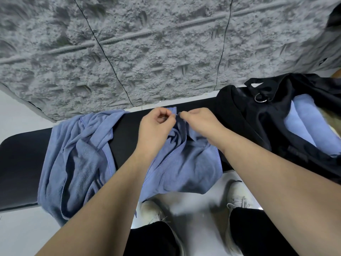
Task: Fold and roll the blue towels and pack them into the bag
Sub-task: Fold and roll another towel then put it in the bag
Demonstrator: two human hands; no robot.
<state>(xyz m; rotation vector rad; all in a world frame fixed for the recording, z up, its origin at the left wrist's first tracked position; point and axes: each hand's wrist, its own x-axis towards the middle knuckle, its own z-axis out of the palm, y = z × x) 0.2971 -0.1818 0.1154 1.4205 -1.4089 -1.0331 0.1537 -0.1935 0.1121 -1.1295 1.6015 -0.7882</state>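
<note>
A crumpled blue towel (186, 167) lies across the middle of the black bench (20, 163) and hangs over its front edge. My left hand (156, 124) and my right hand (201, 122) each pinch the towel's far edge, close together near the bench's back. A second blue towel (77, 159) lies bunched at the left, draped over the front edge. The black bag (258, 122) sits open at the right end, with rolled blue towels (306, 124) inside it.
A rough grey textured wall (147, 43) stands right behind the bench. A metal ring (260, 97) hangs on the bag's strap. My white shoes (238, 196) and black trousers stand on the pale floor in front of the bench.
</note>
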